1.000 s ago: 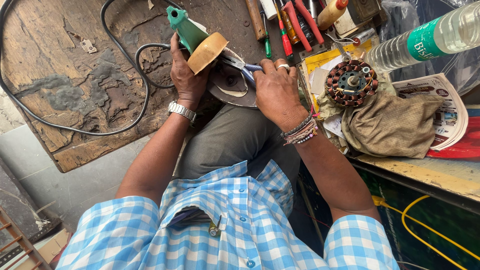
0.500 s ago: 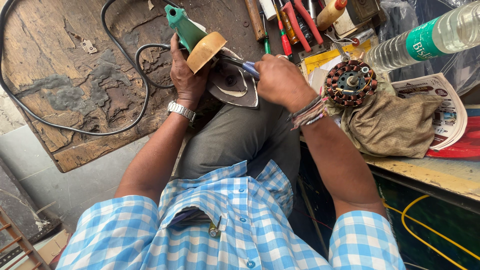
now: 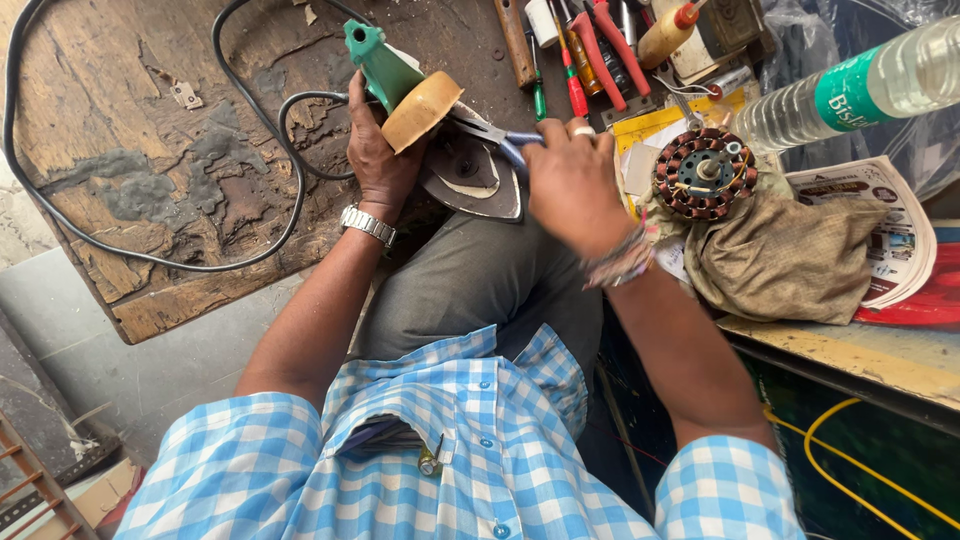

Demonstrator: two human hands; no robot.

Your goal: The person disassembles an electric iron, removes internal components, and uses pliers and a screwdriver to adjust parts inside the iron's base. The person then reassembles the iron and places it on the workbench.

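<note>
A clothes iron [image 3: 470, 170] lies upturned on my knee, its grey soleplate facing up and its green handle [image 3: 380, 65] and tan body [image 3: 420, 110] pointing away. My left hand [image 3: 375, 150], with a metal wristwatch, grips the iron's body from the left. My right hand [image 3: 572, 185], with a ring and thread bracelets, is closed on blue-handled pliers [image 3: 500, 135] whose jaws touch the iron near the soleplate's top edge. The iron's black cord [image 3: 250, 130] loops over the worn wooden board.
A wooden board [image 3: 130, 150] lies to the left. To the right a bench holds a copper-wound motor stator [image 3: 705, 172], a brown cloth [image 3: 790, 255], a plastic bottle [image 3: 850, 90], a booklet [image 3: 890, 230], and red-handled tools [image 3: 600, 40]. A yellow cable [image 3: 850, 450] hangs below.
My right hand has shifted slightly left and upward with the pliers against the iron. The left hand keeps its hold on the iron.
</note>
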